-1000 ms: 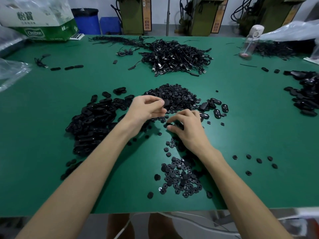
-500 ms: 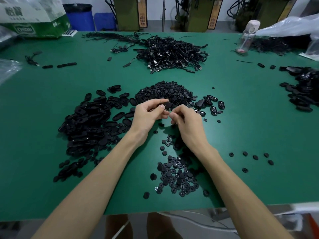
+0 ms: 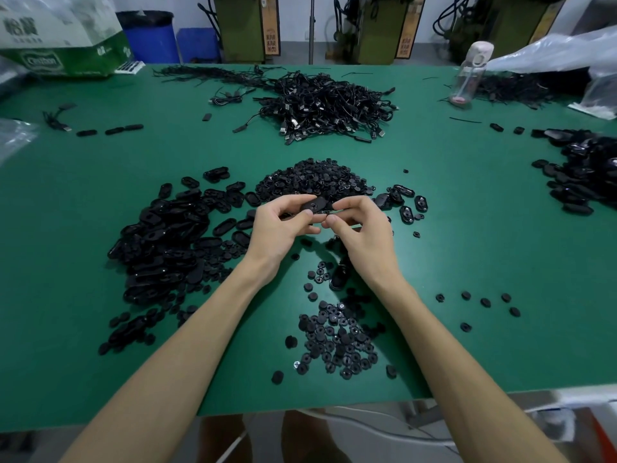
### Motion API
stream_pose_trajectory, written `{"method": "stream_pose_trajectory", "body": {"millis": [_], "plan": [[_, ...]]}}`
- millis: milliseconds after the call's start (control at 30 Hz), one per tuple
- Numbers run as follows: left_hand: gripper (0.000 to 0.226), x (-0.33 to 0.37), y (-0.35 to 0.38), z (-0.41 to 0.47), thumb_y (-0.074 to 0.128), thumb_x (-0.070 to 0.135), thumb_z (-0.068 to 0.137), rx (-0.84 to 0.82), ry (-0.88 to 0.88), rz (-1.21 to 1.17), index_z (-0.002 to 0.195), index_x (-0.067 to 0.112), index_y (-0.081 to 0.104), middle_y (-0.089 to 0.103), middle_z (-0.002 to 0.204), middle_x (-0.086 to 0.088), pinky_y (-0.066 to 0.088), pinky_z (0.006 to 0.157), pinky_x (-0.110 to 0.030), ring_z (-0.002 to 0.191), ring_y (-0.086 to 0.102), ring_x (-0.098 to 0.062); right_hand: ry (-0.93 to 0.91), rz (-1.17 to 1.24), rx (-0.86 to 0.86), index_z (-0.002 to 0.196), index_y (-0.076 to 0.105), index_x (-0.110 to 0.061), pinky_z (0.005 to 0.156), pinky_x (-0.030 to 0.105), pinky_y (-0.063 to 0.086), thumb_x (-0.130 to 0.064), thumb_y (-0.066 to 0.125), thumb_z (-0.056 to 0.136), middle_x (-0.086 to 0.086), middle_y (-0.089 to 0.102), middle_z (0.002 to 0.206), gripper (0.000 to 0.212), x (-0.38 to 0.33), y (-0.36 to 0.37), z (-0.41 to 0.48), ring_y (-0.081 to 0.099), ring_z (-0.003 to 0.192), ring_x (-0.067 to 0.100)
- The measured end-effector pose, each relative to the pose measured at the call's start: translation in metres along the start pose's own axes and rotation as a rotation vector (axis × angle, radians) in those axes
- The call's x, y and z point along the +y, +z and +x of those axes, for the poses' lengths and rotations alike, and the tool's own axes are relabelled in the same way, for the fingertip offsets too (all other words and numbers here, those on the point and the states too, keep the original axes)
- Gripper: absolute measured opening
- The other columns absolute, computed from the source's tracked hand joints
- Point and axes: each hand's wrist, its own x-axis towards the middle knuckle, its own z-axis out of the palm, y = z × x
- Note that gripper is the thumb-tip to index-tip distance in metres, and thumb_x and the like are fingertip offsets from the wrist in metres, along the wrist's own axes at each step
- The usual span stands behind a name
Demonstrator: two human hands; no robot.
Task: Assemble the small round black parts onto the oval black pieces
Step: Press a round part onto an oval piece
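Fingers (image 3: 291, 201) of left hand (image 3: 277, 230), right hand (image 3: 364, 232) on oval piece (image 3: 314, 205) — "Cestbon" carton (image 3: 71, 56) beyond

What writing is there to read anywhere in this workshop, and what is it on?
"Cestbon": white letters on the green band of the carton, far left.
Two large Chinese characters above it on the same carton: the first looks like "怡", the second is too blurred to be sure of.
Orange signs on the machines at the back: vertical characters, too blurred to read.

oval pieces (image 3: 163, 242) left | round parts (image 3: 314, 182) centre | cables (image 3: 327, 105) behind | bottle (image 3: 467, 75) far right
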Motion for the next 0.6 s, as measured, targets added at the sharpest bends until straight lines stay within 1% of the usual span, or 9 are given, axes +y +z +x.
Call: {"method": "stream_pose_trajectory", "body": {"millis": [67,100,167,233,300,367,433,533,600], "plan": [[0.024,0.0003,0.0003,-0.0003,0.063,-0.004,0.098,0.009,0.006,0.004,0.121,-0.002,0.068,0.068,0.114,-0.030,0.061,0.077,-0.029,0.092,0.078,-0.026,-0.001,0.001,0.010,0.103,0.070,-0.016,0.081,0.027,0.053,-0.017,0.073,0.095,-0.007,0.074,0.091,0.009,-0.0001,-0.0008,0.0004,0.068,0.090,0.006],[0.023,0.0003,0.0005,-0.0006,0.063,-0.004,0.098,0.013,0.008,0.006,0.120,-0.002,0.068,0.071,0.110,-0.026,0.061,0.076,-0.028,0.092,0.078,-0.025,-0.002,0.007,0.006,0.102,0.072,-0.017,0.082,0.028,0.054,-0.016,0.073,0.095,-0.006,0.074,0.092,0.008,-0.0002,-0.0008,0.0002,0.068,0.090,0.007],[0.023,0.0004,0.0008,-0.0010,0.064,-0.004,0.097,0.019,0.011,0.005,0.119,-0.002,0.069,0.075,0.102,-0.015,0.060,0.075,-0.027,0.091,0.078,-0.024,0.000,0.046,-0.005,0.102,0.074,-0.017,0.083,0.028,0.055,-0.013,0.071,0.096,-0.006,0.075,0.092,0.008,-0.0005,-0.0006,-0.0001,0.068,0.089,0.008],[0.023,0.0008,0.0007,-0.0013,0.064,-0.004,0.097,0.022,0.010,0.001,0.119,-0.003,0.069,0.075,0.097,-0.009,0.060,0.074,-0.026,0.091,0.078,-0.024,-0.001,0.078,-0.012,0.103,0.074,-0.018,0.081,0.025,0.054,-0.011,0.068,0.097,-0.006,0.075,0.093,0.011,-0.0004,-0.0007,0.0001,0.068,0.088,0.008],[0.023,0.0012,0.0008,-0.0018,0.064,-0.004,0.097,0.023,0.002,-0.002,0.119,-0.002,0.069,0.076,0.095,-0.009,0.059,0.074,-0.025,0.090,0.078,-0.024,-0.003,0.111,-0.023,0.105,0.073,-0.017,0.077,0.020,0.051,-0.008,0.068,0.097,-0.005,0.076,0.093,0.013,-0.0007,-0.0007,0.0003,0.069,0.088,0.006],[0.023,0.0009,0.0013,-0.0018,0.064,-0.005,0.096,0.022,-0.011,-0.005,0.118,-0.001,0.070,0.078,0.094,-0.013,0.060,0.074,-0.026,0.089,0.078,-0.024,0.010,0.158,-0.031,0.108,0.071,-0.015,0.075,0.017,0.048,-0.008,0.069,0.096,-0.002,0.078,0.092,0.014,-0.0012,-0.0006,0.0006,0.072,0.090,0.008],[0.022,0.0001,0.0018,-0.0016,0.064,-0.006,0.095,0.018,-0.015,-0.002,0.116,0.000,0.071,0.079,0.092,-0.013,0.060,0.075,-0.026,0.085,0.078,-0.022,0.018,0.192,-0.029,0.108,0.069,-0.014,0.076,0.019,0.050,-0.008,0.071,0.095,0.000,0.079,0.090,0.014,-0.0019,-0.0007,0.0002,0.074,0.091,0.011],[0.021,-0.0009,0.0013,-0.0005,0.064,-0.006,0.096,0.011,-0.009,0.001,0.113,0.004,0.072,0.079,0.089,-0.007,0.060,0.074,-0.026,0.082,0.077,-0.020,0.018,0.221,-0.032,0.103,0.072,-0.011,0.085,0.029,0.058,-0.007,0.073,0.094,0.001,0.079,0.088,0.011,-0.0020,-0.0008,-0.0005,0.075,0.090,0.015],[0.022,-0.0013,0.0012,0.0000,0.065,-0.005,0.096,0.008,-0.006,0.000,0.110,0.008,0.073,0.079,0.088,-0.005,0.060,0.074,-0.025,0.082,0.077,-0.019,0.016,0.233,-0.030,0.100,0.073,-0.011,0.086,0.029,0.059,-0.006,0.073,0.093,0.003,0.079,0.088,0.008,-0.0024,-0.0013,-0.0009,0.075,0.088,0.015]]}}
